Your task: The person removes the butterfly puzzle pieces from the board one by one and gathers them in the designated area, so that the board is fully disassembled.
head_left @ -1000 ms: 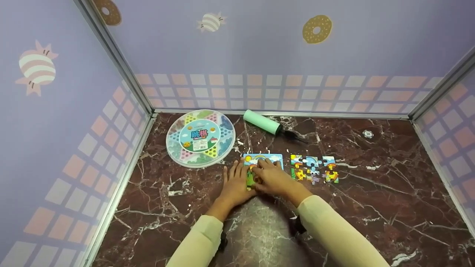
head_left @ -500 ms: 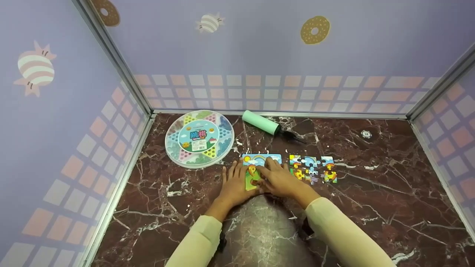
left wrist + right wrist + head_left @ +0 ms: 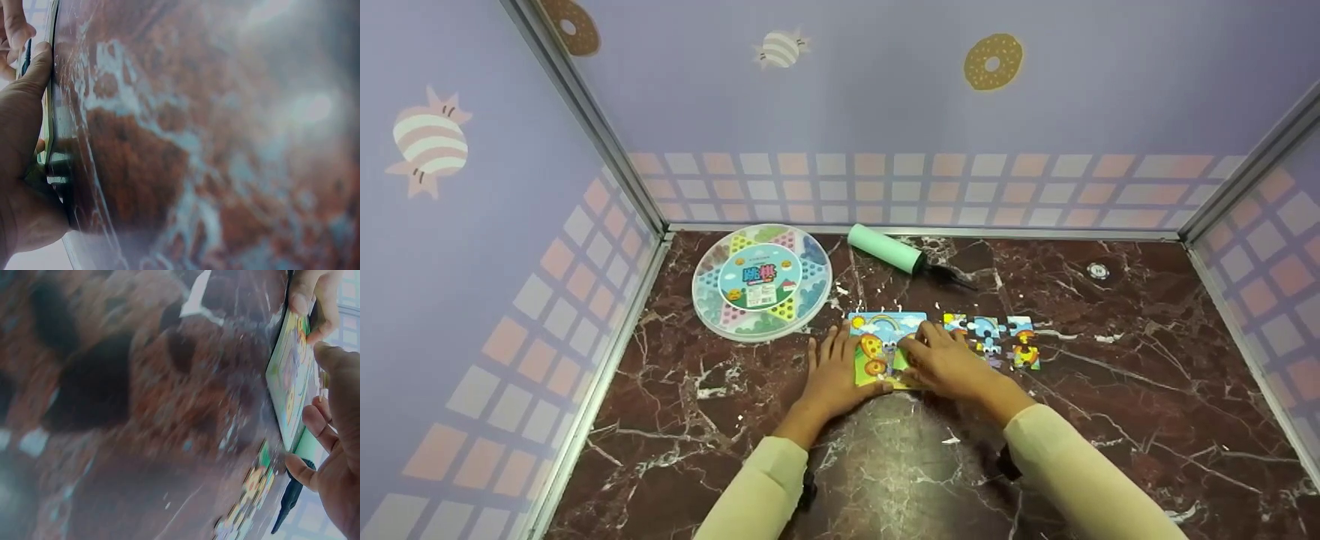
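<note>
A small picture board (image 3: 877, 328) with a sun, a rainbow and a cartoon animal lies between the hands. My left hand (image 3: 832, 379) rests along its left side, fingers stretched out, with the thumb at the near edge. Over the board's right part is my right hand (image 3: 949, 364), its fingers bent down to the picture. In the right wrist view, a thin, yellowish-edged puzzle piece (image 3: 323, 381) shows between the right thumb (image 3: 332, 357) and fingers, mostly hidden. Several loose jigsaw pieces (image 3: 1022, 337) lie in two rows right of the board; the right hand covers part of them.
A round Chinese checkers box (image 3: 761, 281) stands at the back left. Behind the board lies a mint-green hand pump (image 3: 885, 249) with a black nozzle. A round chip (image 3: 1098, 271) lies at the back right. Patterned walls (image 3: 877, 180) enclose the marble surface.
My right hand has moved rightward across the board, uncovering the middle of its picture and covering a lower-row jigsaw piece. The left hand stays at the board's left side.
</note>
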